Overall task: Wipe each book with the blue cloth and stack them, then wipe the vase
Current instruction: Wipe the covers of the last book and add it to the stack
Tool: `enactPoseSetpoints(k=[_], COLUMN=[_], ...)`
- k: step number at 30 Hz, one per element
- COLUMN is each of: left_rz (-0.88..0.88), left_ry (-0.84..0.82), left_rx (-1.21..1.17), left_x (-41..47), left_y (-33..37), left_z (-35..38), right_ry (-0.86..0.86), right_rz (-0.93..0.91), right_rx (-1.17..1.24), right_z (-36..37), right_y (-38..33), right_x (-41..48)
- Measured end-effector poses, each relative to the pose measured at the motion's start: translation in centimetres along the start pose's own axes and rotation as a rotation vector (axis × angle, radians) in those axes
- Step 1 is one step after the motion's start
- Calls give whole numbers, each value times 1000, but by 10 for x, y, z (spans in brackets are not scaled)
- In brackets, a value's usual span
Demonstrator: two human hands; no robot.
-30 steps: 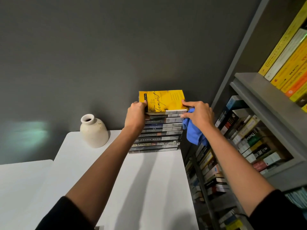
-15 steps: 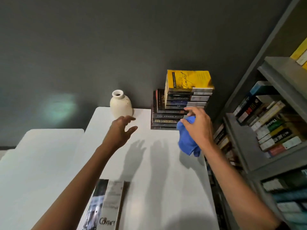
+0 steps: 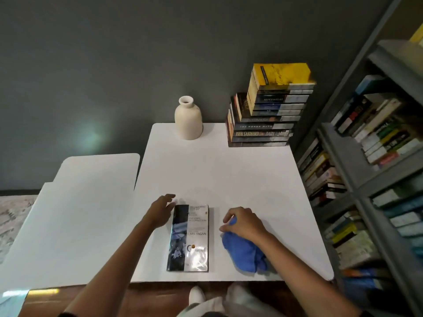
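A paperback (image 3: 190,239) lies flat near the front edge of the white table (image 3: 229,179), cover up. My left hand (image 3: 160,212) rests against its upper left corner, fingers spread, holding nothing. To the right of the paperback, my right hand (image 3: 245,221) grips the crumpled blue cloth (image 3: 245,252), which lies on the table. A tall stack of books (image 3: 267,117), topped by a yellow one (image 3: 282,75), stands at the far right corner. The cream vase (image 3: 188,121) stands upright at the far edge, left of the stack.
A grey bookshelf (image 3: 366,179) full of books runs along the right side, close to the table's edge. A second, lower white surface (image 3: 75,213) adjoins the table on the left. A dark wall stands behind. My feet (image 3: 206,298) show below the front edge.
Both hands have left the stack and come back to the table's front. The left hand now touches the lone paperback; the right hand has brought the cloth down beside it.
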State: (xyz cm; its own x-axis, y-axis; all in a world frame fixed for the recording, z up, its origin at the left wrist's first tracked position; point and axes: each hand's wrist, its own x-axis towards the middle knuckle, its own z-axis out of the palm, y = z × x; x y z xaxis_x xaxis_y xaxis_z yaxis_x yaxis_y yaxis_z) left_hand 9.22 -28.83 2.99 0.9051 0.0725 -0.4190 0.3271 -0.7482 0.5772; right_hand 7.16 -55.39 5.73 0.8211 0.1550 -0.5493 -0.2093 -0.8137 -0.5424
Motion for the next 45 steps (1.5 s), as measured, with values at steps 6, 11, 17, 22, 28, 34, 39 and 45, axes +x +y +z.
enactPoseSetpoints(k=[6, 11, 17, 22, 28, 34, 39, 45], left_rz=[35, -42, -119, -119, -165, -66, -40, 5], left_ry=[-61, -88, -244, -413, -411, -280, -92, 39], left_rx=[-71, -300, -518, -596, -797, -877, -981, -1053], left_x=[-2, -8, -20, -23, -37, -40, -30, -29], left_y=[-13, -17, -12, -20, -23, -20, -5, 36], left_z=[14, 12, -10, -23, -1, 6, -6, -13], right_ry=[-238, -156, -98, -66, -31, 87, 387, 544], right_rz=[64, 103, 130, 148, 158, 126, 107, -196], right_rx=[-70, -34, -6, 88, 168, 259, 575, 836], right_z=[55, 78, 82, 76, 75, 59, 2, -35], right_y=[-5, -7, -3, 2, 5, 6, -2, -47], right_x=[-28, -33, -36, -33, -28, -26, -38, -50])
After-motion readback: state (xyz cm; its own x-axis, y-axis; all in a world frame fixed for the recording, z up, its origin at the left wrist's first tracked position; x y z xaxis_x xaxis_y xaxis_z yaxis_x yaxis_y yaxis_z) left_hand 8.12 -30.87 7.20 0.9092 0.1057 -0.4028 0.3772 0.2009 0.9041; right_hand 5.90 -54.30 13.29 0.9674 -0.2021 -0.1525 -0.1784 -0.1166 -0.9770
